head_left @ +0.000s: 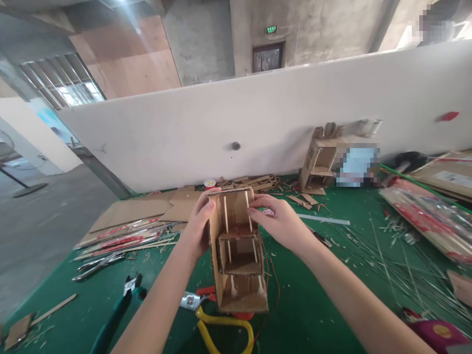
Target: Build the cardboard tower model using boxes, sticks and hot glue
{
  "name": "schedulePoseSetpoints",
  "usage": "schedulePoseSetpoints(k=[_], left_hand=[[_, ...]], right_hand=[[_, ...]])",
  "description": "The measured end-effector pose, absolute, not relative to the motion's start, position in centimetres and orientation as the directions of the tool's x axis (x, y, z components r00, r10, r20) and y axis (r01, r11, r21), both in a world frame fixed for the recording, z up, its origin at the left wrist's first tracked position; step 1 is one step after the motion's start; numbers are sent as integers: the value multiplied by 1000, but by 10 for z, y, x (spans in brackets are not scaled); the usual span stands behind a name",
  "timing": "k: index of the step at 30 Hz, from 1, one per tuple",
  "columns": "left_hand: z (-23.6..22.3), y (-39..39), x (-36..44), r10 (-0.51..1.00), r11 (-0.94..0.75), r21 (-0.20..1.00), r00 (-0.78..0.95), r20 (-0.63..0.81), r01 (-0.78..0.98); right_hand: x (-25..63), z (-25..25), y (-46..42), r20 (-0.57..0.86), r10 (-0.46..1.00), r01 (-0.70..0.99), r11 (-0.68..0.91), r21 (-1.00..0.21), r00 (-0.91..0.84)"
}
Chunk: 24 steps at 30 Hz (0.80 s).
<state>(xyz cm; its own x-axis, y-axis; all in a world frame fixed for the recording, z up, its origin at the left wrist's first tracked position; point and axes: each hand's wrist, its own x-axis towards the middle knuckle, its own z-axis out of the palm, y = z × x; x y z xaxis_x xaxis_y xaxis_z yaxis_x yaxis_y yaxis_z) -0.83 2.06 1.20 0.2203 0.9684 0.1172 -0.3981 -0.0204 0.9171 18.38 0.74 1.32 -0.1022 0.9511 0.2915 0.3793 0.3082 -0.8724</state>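
Note:
A small three-tier cardboard shelf [241, 265] with thin wooden sticks as uprights is held up above the green table. My left hand [200, 221] grips its upper left side, thumb in front and the other fingers mostly hidden behind. At the upper right edge, my right hand [275, 216] pinches the cardboard near the top stick. A thin red-brown wire [275, 287] hangs beside the shelf's right side. Yellow-handled pliers [206, 322] lie below, partly covered by the shelf. Green-handled cutters [120, 309] rest to the left, near my left forearm.
Metal pliers [98, 265], packaged sticks [129, 236] and flat cardboard [136, 211] lie left. A larger cardboard shelf model [319, 162] stands at the back against a white partition [177, 137]. Thin strips [383, 270] and bagged material [424, 216] cover the right side.

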Motion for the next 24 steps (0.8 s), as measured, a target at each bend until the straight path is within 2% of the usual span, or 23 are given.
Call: schedulePoseSetpoints(k=[4, 10, 14, 19, 24], left_hand=[[17, 22, -11, 946, -213, 906, 155, 285, -366], [8, 29, -17, 861, -430, 862, 163, 481, -269], [0, 35, -19, 793, -539, 815, 198, 576, -212], [-3, 40, -22, 764, -619, 784, 200, 613, -42], [3, 38, -24, 816, -568, 820, 178, 550, 69]], right_hand=[[182, 14, 4, 269, 950, 298, 306, -904, -158], [180, 10, 1, 245, 942, 389, 320, -864, -231], [173, 4, 7, 275, 951, 321, 306, -896, -138], [171, 2, 10, 304, 950, 363, 310, -879, -73], [171, 2, 9, 281, 956, 413, 289, -863, -82]])
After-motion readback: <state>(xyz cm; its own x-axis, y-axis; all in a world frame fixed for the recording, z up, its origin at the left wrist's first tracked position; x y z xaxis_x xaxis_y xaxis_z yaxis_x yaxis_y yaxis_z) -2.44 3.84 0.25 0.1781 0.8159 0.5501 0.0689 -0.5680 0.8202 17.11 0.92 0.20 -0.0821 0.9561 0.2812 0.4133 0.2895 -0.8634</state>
